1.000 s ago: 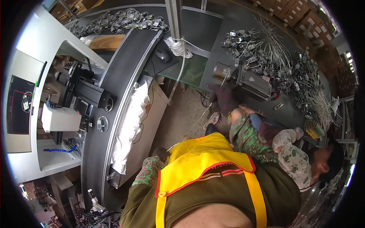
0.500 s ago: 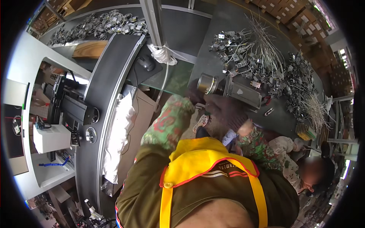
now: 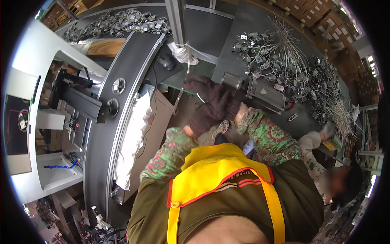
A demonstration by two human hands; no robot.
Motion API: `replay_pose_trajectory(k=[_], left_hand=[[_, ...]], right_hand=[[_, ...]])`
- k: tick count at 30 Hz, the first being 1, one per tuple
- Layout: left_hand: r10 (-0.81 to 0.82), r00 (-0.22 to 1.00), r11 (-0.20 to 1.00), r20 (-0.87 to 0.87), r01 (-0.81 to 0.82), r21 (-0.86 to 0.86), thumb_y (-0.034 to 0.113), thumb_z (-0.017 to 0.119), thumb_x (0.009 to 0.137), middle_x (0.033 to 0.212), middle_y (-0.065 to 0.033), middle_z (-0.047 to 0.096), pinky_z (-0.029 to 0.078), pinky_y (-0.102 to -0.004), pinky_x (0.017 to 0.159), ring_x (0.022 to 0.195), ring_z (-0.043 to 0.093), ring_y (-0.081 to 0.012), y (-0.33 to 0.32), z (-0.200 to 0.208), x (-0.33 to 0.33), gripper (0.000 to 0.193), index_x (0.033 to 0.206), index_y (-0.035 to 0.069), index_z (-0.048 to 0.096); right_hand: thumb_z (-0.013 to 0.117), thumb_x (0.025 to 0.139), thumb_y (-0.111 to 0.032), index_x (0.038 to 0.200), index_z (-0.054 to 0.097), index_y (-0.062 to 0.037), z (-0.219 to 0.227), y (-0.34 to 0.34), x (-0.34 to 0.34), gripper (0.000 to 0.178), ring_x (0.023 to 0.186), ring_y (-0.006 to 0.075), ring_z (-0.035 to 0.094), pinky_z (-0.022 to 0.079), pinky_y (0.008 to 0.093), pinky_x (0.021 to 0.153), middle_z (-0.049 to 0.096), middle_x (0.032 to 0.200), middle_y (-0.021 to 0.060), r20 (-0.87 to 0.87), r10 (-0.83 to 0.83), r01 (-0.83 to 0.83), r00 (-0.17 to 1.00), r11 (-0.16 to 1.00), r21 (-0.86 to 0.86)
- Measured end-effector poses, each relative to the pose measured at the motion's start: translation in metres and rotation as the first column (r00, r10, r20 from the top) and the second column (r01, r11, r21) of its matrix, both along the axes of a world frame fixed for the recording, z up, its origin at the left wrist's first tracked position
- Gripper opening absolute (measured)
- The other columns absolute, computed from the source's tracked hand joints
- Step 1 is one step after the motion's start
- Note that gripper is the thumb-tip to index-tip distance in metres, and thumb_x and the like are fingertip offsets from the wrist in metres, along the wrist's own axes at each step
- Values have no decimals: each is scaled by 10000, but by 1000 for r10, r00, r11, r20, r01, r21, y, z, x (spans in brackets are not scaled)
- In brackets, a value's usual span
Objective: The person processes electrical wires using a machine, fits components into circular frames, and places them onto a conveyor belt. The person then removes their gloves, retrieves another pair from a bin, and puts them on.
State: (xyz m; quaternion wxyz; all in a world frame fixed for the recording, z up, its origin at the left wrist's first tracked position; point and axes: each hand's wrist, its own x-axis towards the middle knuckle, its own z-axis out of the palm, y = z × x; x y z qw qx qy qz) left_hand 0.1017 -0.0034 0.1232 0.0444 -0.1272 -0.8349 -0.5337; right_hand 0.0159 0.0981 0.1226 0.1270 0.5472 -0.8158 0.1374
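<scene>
Both my hands wear dark brown knitted gloves and meet in front of me, over the gap between the conveyor and the dark table. My right hand (image 3: 215, 94) reaches across to the left with its fingers curled. Between the gloves a short bent piece of thin whitish cable (image 3: 200, 98) shows; the rest of it is hidden. Just below, my left hand (image 3: 202, 118) is closed against the right one, and its fingertips are covered. Right of the hands stands a machine with a metal cylinder (image 3: 232, 82) and a dark grey housing (image 3: 266, 95).
Two coiled cables, one upper (image 3: 118, 85) and one lower (image 3: 113, 107), lie on the curved conveyor belt (image 3: 101, 142) at left. Heaped cables with connectors (image 3: 280, 67) cover much of the table (image 3: 227, 61). A metal post (image 3: 176, 24) rises ahead. Another person (image 3: 341, 183) sits at right.
My hands have left the machine's side and come together farther left, with the whitish cable now showing between them. The coiled cables on the belt have travelled away from me.
</scene>
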Motion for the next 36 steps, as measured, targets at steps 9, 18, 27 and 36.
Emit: replay_pose_trajectory(k=[9, 18, 27, 36], left_hand=[[-270, 905, 274, 328, -255, 927, 50, 524, 903, 953, -86, 653, 484, -225, 681, 837, 616, -126, -25, 2, 94, 242, 1121, 10, 621], [248, 967, 920, -49, -220, 325, 79, 697, 841, 1182, -126, 589, 509, -315, 843, 1016, 611, -207, -30, -4, 95, 343, 1165, 0, 612], [176, 929, 605, 326, -364, 708, 14, 737, 748, 1059, -121, 651, 537, -325, 804, 946, 656, -246, -53, -15, 80, 477, 1203, 3, 593], [544, 839, 831, -9, -537, 142, 107, 673, 823, 1099, -126, 643, 532, -336, 831, 995, 638, -267, -88, -20, 95, 357, 1170, 45, 615]], right_hand=[[685, 810, -134, 1367, 476, -91, 34, -8, 61, 597, 1168, 326, 562, 463, 380, 998, 548, 1301, 144, 629, 144, 283, 764, 802, -527], [601, 884, -272, 1254, 572, -41, 10, 18, 75, 437, 1030, 273, 644, 493, 396, 912, 664, 1101, 123, 974, 210, 195, 88, 955, -224], [458, 956, -136, 1244, 597, -11, -1, -21, 47, 344, 1071, 190, 614, 467, 324, 964, 661, 1147, 99, 845, 516, 326, -140, 830, -453], [638, 837, -132, 1308, 565, -44, 30, -47, 49, 485, 1135, 194, 590, 484, 323, 954, 575, 1312, 114, 796, 119, -76, 594, 993, -91]])
